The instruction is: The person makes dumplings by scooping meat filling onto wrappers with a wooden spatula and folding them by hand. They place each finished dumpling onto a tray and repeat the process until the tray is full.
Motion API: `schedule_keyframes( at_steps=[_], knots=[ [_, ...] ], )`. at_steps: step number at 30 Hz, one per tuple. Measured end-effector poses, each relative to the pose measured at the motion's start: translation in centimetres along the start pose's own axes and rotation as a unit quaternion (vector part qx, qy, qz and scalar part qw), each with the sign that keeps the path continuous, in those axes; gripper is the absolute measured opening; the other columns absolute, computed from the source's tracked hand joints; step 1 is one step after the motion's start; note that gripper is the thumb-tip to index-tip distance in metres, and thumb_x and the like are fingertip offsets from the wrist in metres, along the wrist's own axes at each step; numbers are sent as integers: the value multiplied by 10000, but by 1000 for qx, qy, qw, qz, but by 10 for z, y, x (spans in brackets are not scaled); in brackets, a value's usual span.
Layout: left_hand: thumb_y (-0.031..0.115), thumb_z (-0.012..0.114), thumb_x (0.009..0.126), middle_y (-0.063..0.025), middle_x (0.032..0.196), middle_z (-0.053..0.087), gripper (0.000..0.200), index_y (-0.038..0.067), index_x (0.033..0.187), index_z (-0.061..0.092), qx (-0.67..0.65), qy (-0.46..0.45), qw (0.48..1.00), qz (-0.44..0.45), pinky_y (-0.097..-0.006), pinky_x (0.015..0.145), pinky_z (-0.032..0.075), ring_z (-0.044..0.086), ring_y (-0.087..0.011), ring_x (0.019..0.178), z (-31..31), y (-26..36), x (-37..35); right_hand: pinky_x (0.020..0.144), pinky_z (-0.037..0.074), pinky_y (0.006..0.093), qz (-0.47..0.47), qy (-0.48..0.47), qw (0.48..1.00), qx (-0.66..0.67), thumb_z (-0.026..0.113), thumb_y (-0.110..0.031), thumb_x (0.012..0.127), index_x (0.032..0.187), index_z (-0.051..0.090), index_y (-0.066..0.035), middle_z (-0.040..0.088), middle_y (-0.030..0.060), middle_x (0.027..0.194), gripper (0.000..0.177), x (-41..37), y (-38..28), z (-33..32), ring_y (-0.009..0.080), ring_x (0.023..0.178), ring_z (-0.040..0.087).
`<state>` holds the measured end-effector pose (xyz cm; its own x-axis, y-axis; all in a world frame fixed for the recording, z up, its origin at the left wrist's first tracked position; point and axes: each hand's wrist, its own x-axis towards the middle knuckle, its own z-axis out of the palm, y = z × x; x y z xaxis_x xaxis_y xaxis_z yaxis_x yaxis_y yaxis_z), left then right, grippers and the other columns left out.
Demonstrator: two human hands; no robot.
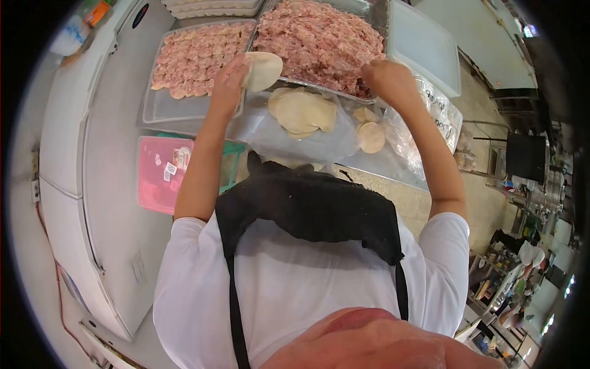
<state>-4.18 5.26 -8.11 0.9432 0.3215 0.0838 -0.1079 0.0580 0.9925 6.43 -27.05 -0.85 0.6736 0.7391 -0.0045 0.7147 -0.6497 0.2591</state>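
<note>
My left hand (230,81) grips round, pale dough wrappers (264,71) by one side, over the right edge of a plastic tray (178,114). In that tray sit rows of small dumplings (200,55) with pink meat tops. At the right side of a clear tub heaped with ground meat (316,40) is my right hand (391,80). Its fingers are curled at the meat's edge, and whatever they hold is hidden. Just below the tub, more round wrappers (302,112) lie in a loose stack on a plastic sheet. A single round wrapper (371,137) lies to their right.
Stacked white trays (212,7) stand at the back. Right of the meat is a translucent lid or tub (424,46), with a marked plastic bag (439,107) below it. A pink-lidded box (163,172) sits lower left, beside a white freezer (114,154).
</note>
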Motion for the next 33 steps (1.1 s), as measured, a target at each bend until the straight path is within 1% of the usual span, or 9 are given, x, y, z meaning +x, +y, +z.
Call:
schedule_keyframes(
  at_steps=[3,6,10,15,18,22,25,29,33],
  knots=[
    [148,566,906,-41,1000,639,279,-11,1135,588,-82,-40,993,-73,-208,736,456,573,-81,849,-4,18,4,592,517,431,39,-37,998,35,532,-214,847,746,642,-64,662,127,740,212,0,-18,34,294,694,656],
    [204,561,913,-44,1002,636,298,-5,1125,589,73,-89,992,57,-225,711,473,583,-91,836,-12,20,6,644,510,443,77,-44,989,119,521,-270,878,759,636,-40,656,158,750,283,-6,-41,30,326,723,651],
    [190,591,905,-68,1038,629,297,-3,1131,580,-205,-50,971,-116,-274,705,514,611,-127,878,-22,8,23,665,487,438,113,-44,960,252,529,-284,905,859,665,-33,641,178,751,289,-9,-38,26,334,720,637],
    [170,562,918,-112,1106,616,331,-10,1193,528,-93,-65,991,-70,-339,811,531,625,-201,976,11,33,31,628,456,349,230,59,831,503,572,-217,903,1055,667,-52,602,129,681,244,-7,-33,31,206,636,571],
    [169,546,922,-138,1150,598,362,-18,1228,496,-388,-74,903,-170,-370,902,501,600,-238,1051,39,28,52,585,397,246,279,74,753,591,563,-247,934,1087,654,-19,527,14,669,289,-1,-36,-4,99,609,474],
    [257,514,946,-152,1220,558,417,-11,1261,464,-451,-91,868,-189,-378,974,458,561,-260,1110,88,53,50,614,412,251,247,154,676,677,555,-259,948,1081,644,10,573,-10,715,313,12,-58,-33,90,653,507],
    [463,414,962,-128,1127,591,540,1,1236,471,-560,-94,810,-150,-389,943,459,573,-257,1051,114,82,50,696,459,306,162,299,801,493,556,-250,941,1060,638,19,660,75,832,306,33,-69,-5,168,756,597],
    [600,348,932,-145,1185,532,653,32,1235,459,-554,-38,809,-193,-457,978,386,510,-278,1091,108,66,60,795,484,356,192,89,888,408,575,-207,907,1069,641,-18,648,189,980,257,5,-57,-16,329,880,626],
    [644,395,885,-195,1365,418,820,-25,1357,356,-477,2,866,-152,-495,1077,300,413,-345,1253,111,19,69,715,485,426,162,94,945,270,573,-200,892,1011,632,-38,629,172,889,209,-24,-36,-48,364,830,609]
  ],
)
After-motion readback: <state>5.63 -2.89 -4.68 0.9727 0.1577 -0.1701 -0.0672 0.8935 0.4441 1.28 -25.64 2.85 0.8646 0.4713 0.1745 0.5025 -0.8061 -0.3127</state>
